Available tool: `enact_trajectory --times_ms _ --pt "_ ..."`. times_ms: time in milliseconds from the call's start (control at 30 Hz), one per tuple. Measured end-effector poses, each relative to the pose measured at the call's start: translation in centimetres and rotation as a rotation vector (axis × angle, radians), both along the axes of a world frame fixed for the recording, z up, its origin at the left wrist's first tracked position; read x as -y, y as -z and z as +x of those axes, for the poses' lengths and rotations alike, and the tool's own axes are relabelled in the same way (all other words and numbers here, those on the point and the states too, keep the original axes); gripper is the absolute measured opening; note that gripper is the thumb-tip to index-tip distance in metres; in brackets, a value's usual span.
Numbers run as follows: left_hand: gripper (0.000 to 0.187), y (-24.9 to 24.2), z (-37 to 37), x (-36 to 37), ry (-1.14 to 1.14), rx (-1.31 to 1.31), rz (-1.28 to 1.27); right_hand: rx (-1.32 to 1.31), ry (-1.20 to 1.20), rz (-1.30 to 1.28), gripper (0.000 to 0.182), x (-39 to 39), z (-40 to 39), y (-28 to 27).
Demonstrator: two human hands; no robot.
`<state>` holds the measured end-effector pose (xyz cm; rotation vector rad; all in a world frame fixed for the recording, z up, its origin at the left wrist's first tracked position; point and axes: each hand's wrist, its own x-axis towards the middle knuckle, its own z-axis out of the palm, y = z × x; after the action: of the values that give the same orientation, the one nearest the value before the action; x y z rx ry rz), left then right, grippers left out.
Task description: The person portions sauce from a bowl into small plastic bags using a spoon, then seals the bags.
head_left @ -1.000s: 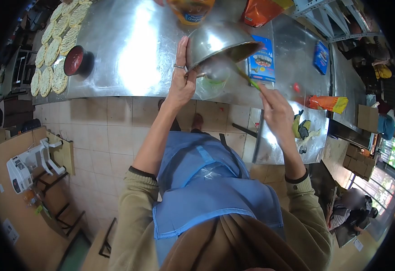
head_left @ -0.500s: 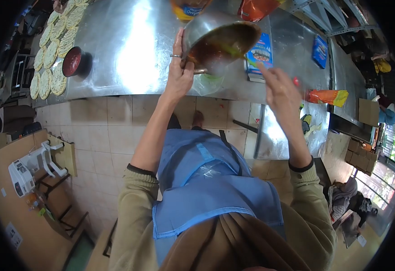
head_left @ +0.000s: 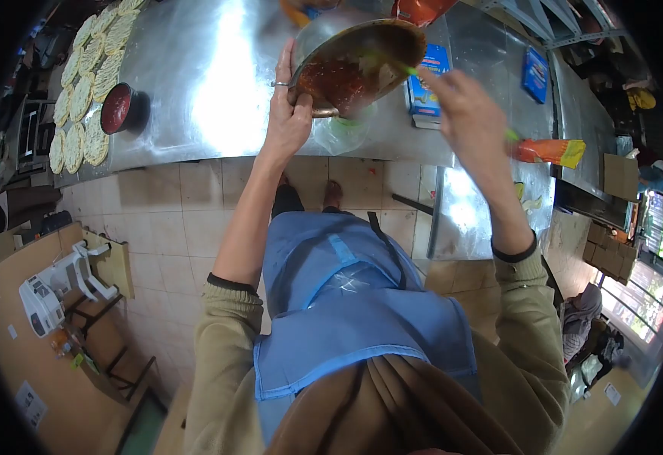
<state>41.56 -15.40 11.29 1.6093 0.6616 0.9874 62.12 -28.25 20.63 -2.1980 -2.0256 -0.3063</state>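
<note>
My left hand (head_left: 289, 120) grips the near-left rim of a metal bowl (head_left: 401, 44), thumb at the edge. The bowl is tilted towards me, and red sauce (head_left: 335, 82) lies at its lower side. Closed around a thin green-handled utensil (head_left: 412, 71), my right hand (head_left: 469, 117) is at the bowl's right. The utensil's far end is blurred inside the bowl, so its kind cannot be made out. Beneath the bowl, a clear plastic bag or container (head_left: 340, 138) with a greenish rim sits at the table's edge, partly hidden.
Flat pale pieces of dough (head_left: 81, 98) cover the left of the steel table (head_left: 187, 83), with a small red-lined bowl (head_left: 117, 108) beside them. Blue boxes (head_left: 425, 102) and orange packets (head_left: 547, 151) stand on the right. A lower metal surface (head_left: 464, 212) is near my right forearm.
The bowl and my left hand have shifted slightly left. More of the bowl's inside faces me, and the red sauce now shows at the lower rim. My right hand has moved with the utensil.
</note>
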Motion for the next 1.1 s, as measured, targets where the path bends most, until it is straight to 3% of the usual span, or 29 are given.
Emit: enact_trajectory --times_ms 100,267,500,833,967,1100 --pt "0.076 -0.4 0.2 0.4 -0.01 0.008 0.018 -0.001 0.035 0.047 0.047 0.0 0.2 -2.6" --pt "0.076 -0.6 0.4 0.3 0.051 0.102 -0.12 0.017 -0.022 -0.02 0.042 -0.5 1.3 1.3" --pt "0.079 0.5 0.2 0.3 -0.045 -0.039 0.154 -0.123 0.016 -0.077 0.043 2.4 -0.1 3.1" --pt "0.078 0.6 0.1 0.9 -0.025 0.051 0.139 -0.249 0.07 0.025 0.048 5.0 0.7 2.4" --pt "0.08 0.8 0.3 0.9 -0.037 0.029 0.186 -0.355 0.127 0.135 0.044 4.6 2.2 6.2" --pt "0.081 1.0 0.4 1.3 -0.038 0.021 0.16 -0.472 0.129 0.056 0.042 6.0 -0.1 9.2"
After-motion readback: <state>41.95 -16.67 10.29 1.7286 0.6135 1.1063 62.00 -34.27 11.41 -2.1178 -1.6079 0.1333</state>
